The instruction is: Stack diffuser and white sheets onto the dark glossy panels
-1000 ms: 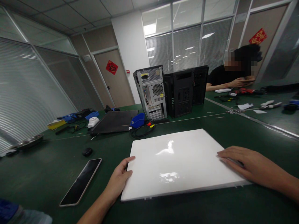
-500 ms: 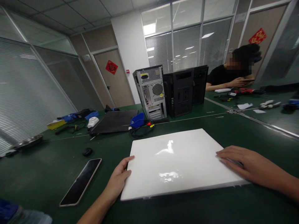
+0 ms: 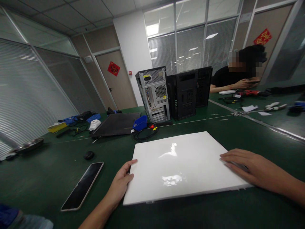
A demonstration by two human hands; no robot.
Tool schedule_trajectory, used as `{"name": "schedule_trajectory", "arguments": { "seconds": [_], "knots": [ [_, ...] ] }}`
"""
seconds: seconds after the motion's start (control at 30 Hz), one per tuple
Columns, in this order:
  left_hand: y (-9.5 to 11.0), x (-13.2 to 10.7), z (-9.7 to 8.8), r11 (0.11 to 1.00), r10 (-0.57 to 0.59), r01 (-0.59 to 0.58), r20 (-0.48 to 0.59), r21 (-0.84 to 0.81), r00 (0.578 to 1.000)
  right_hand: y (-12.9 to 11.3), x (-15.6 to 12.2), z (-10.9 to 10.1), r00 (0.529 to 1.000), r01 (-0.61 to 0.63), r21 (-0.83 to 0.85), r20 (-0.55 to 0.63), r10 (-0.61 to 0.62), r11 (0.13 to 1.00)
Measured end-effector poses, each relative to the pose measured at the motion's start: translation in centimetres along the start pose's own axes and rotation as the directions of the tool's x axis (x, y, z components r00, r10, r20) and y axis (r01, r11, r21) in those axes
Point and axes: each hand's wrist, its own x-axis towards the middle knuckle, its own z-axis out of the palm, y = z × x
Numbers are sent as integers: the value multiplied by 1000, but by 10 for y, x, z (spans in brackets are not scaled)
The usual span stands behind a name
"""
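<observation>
A glossy white panel [image 3: 181,165] lies in front of me on the green table [image 3: 114,178], with small tabs along its near edge. Ceiling light reflects off its top. My left hand [image 3: 121,179] grips the left edge, a fingertip and the thumb on the upper face and the other fingers mostly hidden. At the right edge, my right hand [image 3: 247,167] is closed over the side, its fingertips on the top surface.
To the left lie a smartphone [image 3: 83,187] and a small black round object [image 3: 89,155]. Behind the panel are a coiled cable [image 3: 144,135], a blue tray [image 3: 140,122], a dark flat panel [image 3: 116,124] and computer cases [image 3: 156,95]. A person [image 3: 238,76] sits at the far right.
</observation>
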Motion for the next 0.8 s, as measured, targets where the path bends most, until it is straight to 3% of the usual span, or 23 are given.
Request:
{"name": "schedule_trajectory", "arguments": {
  "seconds": [0.27, 0.8],
  "knots": [
    [1, 0, 0, 1000, -23, 22, 9, 14, 1000, -5, 0, -3, 1000, -3, 68, -28, 5, 998],
    [2, -1, 0, 999, -31, 30, 16, 33, 999, -2, 0, -1, 1000, -19, 25, 11, 19, 1000]
  ]
}}
